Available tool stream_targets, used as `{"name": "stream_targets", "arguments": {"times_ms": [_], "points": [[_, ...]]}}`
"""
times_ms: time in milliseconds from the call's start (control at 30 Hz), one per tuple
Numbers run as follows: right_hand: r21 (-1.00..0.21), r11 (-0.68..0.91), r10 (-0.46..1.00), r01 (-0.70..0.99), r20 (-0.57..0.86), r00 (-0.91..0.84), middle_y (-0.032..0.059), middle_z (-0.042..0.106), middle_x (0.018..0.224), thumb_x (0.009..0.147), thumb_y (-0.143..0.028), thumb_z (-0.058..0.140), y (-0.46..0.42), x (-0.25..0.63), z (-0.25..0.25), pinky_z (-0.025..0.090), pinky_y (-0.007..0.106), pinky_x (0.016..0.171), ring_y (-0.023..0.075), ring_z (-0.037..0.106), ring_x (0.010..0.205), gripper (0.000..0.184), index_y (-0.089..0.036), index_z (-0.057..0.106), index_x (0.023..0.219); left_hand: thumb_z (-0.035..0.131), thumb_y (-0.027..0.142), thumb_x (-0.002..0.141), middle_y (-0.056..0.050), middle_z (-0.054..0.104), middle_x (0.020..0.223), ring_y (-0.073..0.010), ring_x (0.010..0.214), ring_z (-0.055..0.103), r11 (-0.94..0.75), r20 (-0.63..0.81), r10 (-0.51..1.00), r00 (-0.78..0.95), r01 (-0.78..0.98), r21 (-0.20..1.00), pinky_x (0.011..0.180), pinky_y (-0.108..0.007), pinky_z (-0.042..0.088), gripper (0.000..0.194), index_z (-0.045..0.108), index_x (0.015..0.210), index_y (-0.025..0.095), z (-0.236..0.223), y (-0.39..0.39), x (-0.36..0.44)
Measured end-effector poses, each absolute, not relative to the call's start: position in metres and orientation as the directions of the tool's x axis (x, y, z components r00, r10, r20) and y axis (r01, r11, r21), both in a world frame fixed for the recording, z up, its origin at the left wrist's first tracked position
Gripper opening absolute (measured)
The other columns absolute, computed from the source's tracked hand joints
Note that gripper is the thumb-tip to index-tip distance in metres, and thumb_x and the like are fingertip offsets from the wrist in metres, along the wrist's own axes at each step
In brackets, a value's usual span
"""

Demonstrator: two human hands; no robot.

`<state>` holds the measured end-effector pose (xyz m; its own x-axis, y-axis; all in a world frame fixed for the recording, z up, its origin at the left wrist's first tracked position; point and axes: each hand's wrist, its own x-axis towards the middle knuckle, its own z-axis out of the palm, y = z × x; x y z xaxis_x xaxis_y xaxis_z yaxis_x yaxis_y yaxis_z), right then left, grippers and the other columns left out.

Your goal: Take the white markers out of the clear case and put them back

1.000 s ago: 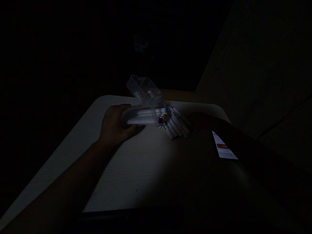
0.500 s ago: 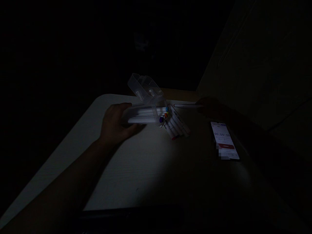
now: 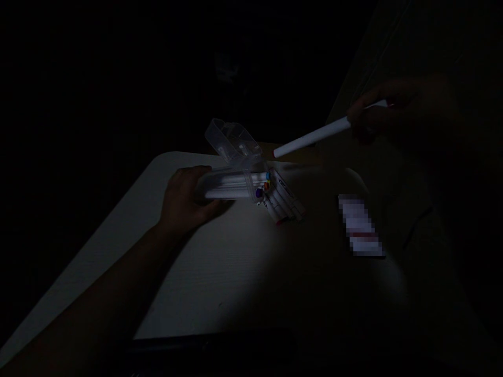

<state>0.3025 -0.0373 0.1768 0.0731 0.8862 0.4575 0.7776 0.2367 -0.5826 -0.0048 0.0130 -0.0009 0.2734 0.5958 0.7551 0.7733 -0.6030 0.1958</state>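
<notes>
My left hand [image 3: 183, 196] is wrapped round a clear plastic case [image 3: 231, 170], which lies on its side with its lid [image 3: 231, 139] swung up at the back. Inside the case are several white markers [image 3: 228, 187], their blue, orange and purple ends at the right opening. My right hand [image 3: 387, 107] is raised at the upper right, closed on a white marker with a red tip [image 3: 314, 137]. That marker slants down to the left, its tip above and apart from the case. Just right of the opening, several loose white markers [image 3: 285, 199] lie fanned on the table.
The pale table [image 3: 212, 272] is dimly lit, with deep shadow on its right side. A phone [image 3: 361, 228] with a lit, blurred screen lies at the right. A dark edge [image 3: 212, 343] runs along the front. The surroundings are mostly black.
My right hand has risen from near the table to the upper right with the marker, now slanted instead of level. My left hand and the case have stayed in place.
</notes>
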Motion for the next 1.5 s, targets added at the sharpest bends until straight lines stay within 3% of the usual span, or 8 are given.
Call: {"name": "stream_targets", "arguments": {"times_ms": [433, 667, 900, 1200, 1500], "points": [[-0.623, 0.431, 0.894, 0.652, 0.396, -0.212, -0.0050, 0.055, 0.058, 0.072, -0.012, 0.062, -0.025, 0.289, 0.145, 0.041, 0.015, 0.046, 0.0044, 0.053, 0.050, 0.010, -0.015, 0.063, 0.081, 0.064, 0.054, 0.062, -0.009, 0.059, 0.104, -0.0247, 0.098, 0.054, -0.615, 0.762, 0.587, 0.274, 0.762, 0.200, 0.086, -0.037, 0.044, 0.064, 0.050, 0.111, 0.014, 0.001, 0.011, -0.004], [-0.410, 0.513, 0.848, 0.755, 0.381, -0.369, -0.0014, 0.060, 0.069, 0.075, -0.023, 0.058, -0.014, 0.291, 0.129, 0.039, 0.019, 0.053, 0.0083, 0.055, 0.060, 0.015, -0.016, 0.065, 0.085, 0.065, 0.052, 0.061, -0.008, 0.059, 0.106, -0.0237, 0.099, 0.054, -0.611, 0.765, 0.583, 0.274, 0.768, 0.191, 0.087, -0.037, 0.044, 0.064, 0.050, 0.112, 0.016, -0.002, 0.013, -0.005], [-0.275, 0.496, 0.864, 0.824, 0.256, -0.434, 0.0014, 0.065, 0.081, 0.073, -0.018, 0.055, -0.016, 0.287, 0.127, 0.041, 0.023, 0.060, 0.0133, 0.058, 0.069, 0.022, -0.018, 0.066, 0.092, 0.068, 0.051, 0.058, -0.006, 0.059, 0.106, -0.0226, 0.098, 0.054, -0.600, 0.771, 0.585, 0.253, 0.775, 0.200, 0.086, -0.036, 0.044, 0.066, 0.050, 0.112, 0.018, -0.003, 0.013, -0.004], [-0.278, 0.521, 0.853, 0.807, 0.202, -0.481, 0.0022, 0.065, 0.086, 0.075, -0.017, 0.054, -0.015, 0.284, 0.117, 0.041, 0.022, 0.062, 0.0111, 0.057, 0.069, 0.028, -0.015, 0.065, 0.100, 0.067, 0.053, 0.059, -0.006, 0.059, 0.108, -0.0228, 0.099, 0.054, -0.600, 0.767, 0.586, 0.261, 0.776, 0.195, 0.087, -0.036, 0.043, 0.067, 0.049, 0.113, 0.018, -0.003, 0.013, -0.004], [-0.291, 0.547, 0.837, 0.785, 0.151, -0.527, 0.0033, 0.066, 0.091, 0.076, -0.014, 0.050, -0.018, 0.273, 0.119, 0.042, 0.024, 0.072, 0.0133, 0.057, 0.077, 0.024, -0.015, 0.066, 0.094, 0.067, 0.053, 0.059, -0.006, 0.058, 0.108, -0.0243, 0.099, 0.054, -0.570, 0.738, 0.629, 0.246, 0.791, 0.223, 0.085, -0.038, 0.044, 0.066, 0.049, 0.113, 0.020, -0.002, 0.011, -0.003]]}}
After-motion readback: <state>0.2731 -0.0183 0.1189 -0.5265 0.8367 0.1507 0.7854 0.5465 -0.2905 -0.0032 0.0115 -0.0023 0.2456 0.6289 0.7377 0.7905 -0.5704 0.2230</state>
